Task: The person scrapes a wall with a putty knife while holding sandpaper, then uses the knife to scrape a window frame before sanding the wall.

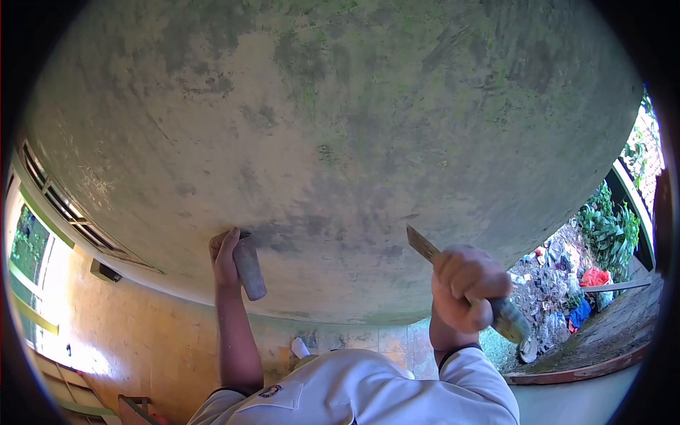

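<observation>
A large wall (312,142) with green and grey smudges fills most of the view. My left hand (225,256) is closed around the top of a grey, flat-looking tool (249,269), close to the lower left of the wall. On the right, my right hand (469,287) is wrapped round the handle of a scraper, its narrow blade (423,244) pointing up and left toward the wall. The rounded end of the handle (511,322) sticks out below the fist. Whether the blade touches the wall I cannot tell.
A barred window (71,210) sits at the left, above a tiled floor (170,329). Beyond a ledge (588,372) at the right lie piled rubbish (556,283) and green plants (610,230). Furniture (138,409) stands at the lower left.
</observation>
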Motion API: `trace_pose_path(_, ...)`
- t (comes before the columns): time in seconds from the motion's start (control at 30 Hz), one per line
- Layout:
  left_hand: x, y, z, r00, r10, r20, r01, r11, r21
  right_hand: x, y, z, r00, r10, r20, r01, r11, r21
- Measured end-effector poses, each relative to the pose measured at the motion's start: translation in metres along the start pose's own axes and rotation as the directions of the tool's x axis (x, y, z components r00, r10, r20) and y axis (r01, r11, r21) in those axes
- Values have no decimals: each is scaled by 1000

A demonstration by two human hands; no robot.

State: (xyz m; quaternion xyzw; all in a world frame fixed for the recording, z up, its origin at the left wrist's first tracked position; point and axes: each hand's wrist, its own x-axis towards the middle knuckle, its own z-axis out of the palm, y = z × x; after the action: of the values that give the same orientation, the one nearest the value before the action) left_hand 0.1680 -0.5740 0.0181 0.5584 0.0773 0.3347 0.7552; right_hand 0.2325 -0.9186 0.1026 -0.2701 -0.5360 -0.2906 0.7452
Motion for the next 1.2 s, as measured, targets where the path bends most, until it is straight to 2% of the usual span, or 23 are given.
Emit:
trace_pose_path(0.07,0,2,5,1000,23,-18,-23,1000,1,0,0,0,998,-25,-54,27,999,39)
trace_pose_path(0.13,-4,5,8,999,31,-36,-31,999,10,-1,1,-1,993,108,-51,-114,986,-121)
trace_pose_path(0.17,-5,6,10,998,27,-50,-26,1000,13,-2,3,-2,992,110,-56,-116,985,-126)
trace_pose_path(0.23,-3,6,11,998,31,-63,-31,999,11,2,13,-2,995,100,17,-101,994,52)
trace_pose_path(0.3,-2,3,7,1000,20,-8,-20,1000,18,2,6,3,999,38,10,-38,999,24)
trace_pose_path(0.37,-1,5,8,999,24,-24,-24,999,23,3,3,3,997,-81,-6,81,996,24)
trace_pose_path(0.4,-3,5,8,999,20,-36,-19,999,30,0,5,3,1000,27,-12,-28,996,-89)
trace_pose_path(0.43,-4,4,8,999,15,-34,-14,999,30,-2,7,2,999,30,-14,-31,995,-94)
trace_pose_path(0.5,-3,4,7,1000,18,-18,-18,1000,13,-1,12,1,994,100,30,-101,994,31)
trace_pose_path(0.53,-2,5,8,1000,22,-18,-21,1000,12,0,10,2,995,97,32,-98,995,32)
trace_pose_path(0.6,-3,4,9,999,38,-25,-37,999,29,3,2,6,997,-75,-4,75,995,65)
trace_pose_path(0.63,-3,4,7,999,35,-28,-34,999,30,1,7,5,997,-72,-4,72,995,65)
trace_pose_path(0.7,-2,4,3,1000,5,17,-6,1000,29,-3,17,0,992,125,2,-125,991,57)
trace_pose_path(0.73,-2,3,4,1000,5,19,-6,1000,27,-2,15,1,992,124,3,-124,991,54)
trace_pose_path(0.8,-1,3,6,999,36,-3,-35,999,39,2,9,5,998,27,51,-28,999,18)
trace_pose_path(0.9,-2,3,7,999,44,-25,-43,999,33,2,7,4,999,-31,32,32,999,-40)
trace_pose_path(0.97,-2,2,5,999,21,-29,-20,999,36,-2,11,1,999,7,39,-6,1000,-30)
trace_pose_path(1.03,-2,2,2,999,6,-33,-5,999,40,-1,6,6,998,65,-17,-65,998,-19)
trace_pose_path(1.1,-1,1,1,999,26,23,-26,999,36,0,4,7,1000,12,4,-12,1000,-2)
trace_pose_path(1.17,-1,1,3,1000,21,-10,-20,999,38,-2,6,6,999,-30,21,29,999,14)
trace_pose_path(1.2,-2,3,5,999,16,-37,-14,999,42,-3,13,3,998,62,18,-62,998,24)
